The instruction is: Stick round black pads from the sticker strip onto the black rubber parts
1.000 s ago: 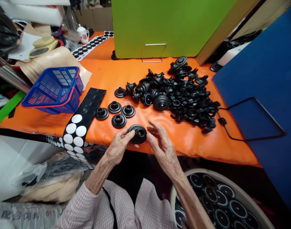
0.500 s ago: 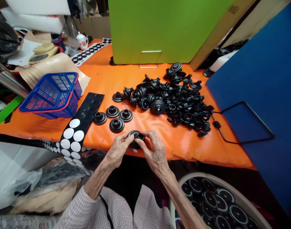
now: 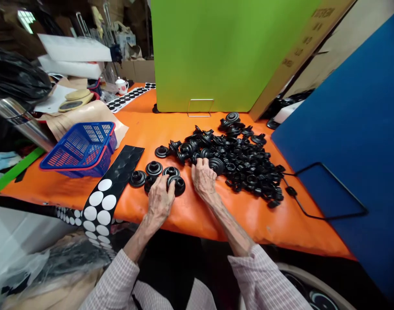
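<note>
My left hand (image 3: pixel 161 197) is closed, thumb and fingers pinching the edge of a black round flanged part (image 3: pixel 178 186) with a raised hollow hub. It rests among several like parts standing hub-up on the orange table cover, such as one at the left (image 3: pixel 138 178) and one behind (image 3: pixel 154 168). My right hand (image 3: pixel 204 177) reaches to the near left edge of a heap of black parts (image 3: pixel 248 161). Its fingers curl down on a black round part (image 3: pixel 194 158), mostly hidden by them. A wide stepped black disc (image 3: pixel 216 165) lies just right of those fingers.
Left of the parts, a black strip with white round stickers (image 3: pixel 103 201) hangs over the table edge. A blue plastic basket (image 3: pixel 79 165) stands beyond it. A green board (image 3: pixel 216 56) rises behind, a blue panel (image 3: pixel 342 142) at the right. A tub (image 3: pixel 285 268) of discs sits below.
Both hands have moved forward from the table edge and separated. The left hand has brought the flanged part to the group; the right has gone to the heap. The view has tilted up.
</note>
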Available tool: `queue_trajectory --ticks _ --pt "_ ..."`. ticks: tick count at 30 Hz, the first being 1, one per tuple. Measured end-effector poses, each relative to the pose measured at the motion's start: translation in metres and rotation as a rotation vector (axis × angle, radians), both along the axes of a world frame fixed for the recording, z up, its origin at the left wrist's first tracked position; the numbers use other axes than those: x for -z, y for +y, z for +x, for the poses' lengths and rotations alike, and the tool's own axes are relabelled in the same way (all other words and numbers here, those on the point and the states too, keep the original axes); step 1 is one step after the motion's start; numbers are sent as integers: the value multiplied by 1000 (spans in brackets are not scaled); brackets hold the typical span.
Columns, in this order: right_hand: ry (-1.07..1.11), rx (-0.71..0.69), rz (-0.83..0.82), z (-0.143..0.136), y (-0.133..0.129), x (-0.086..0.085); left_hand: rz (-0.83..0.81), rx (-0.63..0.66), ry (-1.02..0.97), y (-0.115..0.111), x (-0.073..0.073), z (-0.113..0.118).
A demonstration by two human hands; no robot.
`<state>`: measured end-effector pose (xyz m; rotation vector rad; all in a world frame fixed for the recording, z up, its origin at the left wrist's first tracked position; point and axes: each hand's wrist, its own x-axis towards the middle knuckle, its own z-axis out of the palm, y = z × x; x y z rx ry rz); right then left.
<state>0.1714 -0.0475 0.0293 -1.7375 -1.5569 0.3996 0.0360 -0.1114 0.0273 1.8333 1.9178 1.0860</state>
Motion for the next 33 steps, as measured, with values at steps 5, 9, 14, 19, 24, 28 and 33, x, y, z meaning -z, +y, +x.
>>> queue_trajectory --ticks 5,9,14,19,24,28,33 --pt "192 -29 8 27 -21 -6 39 -26 -58 -19 -19 0" --pt "417 -82 -50 38 -57 -6 -346 154 -491 -34 -31 13" --pt "706 -232 -246 31 -110 -9 -676 243 -1179 -42 -32 29" --pt "452 37 -140 63 -101 -5 -762 98 -1532 -43 -25 25" --pt "-107 223 -46 98 -71 7 -714 122 -1488 -45 -18 20" --pt "-24 57 -177 100 -79 7 -706 165 -1450 -47 -16 18" --pt "-1 -68 -387 119 -87 -5 -722 197 -1450 -48 -13 15"
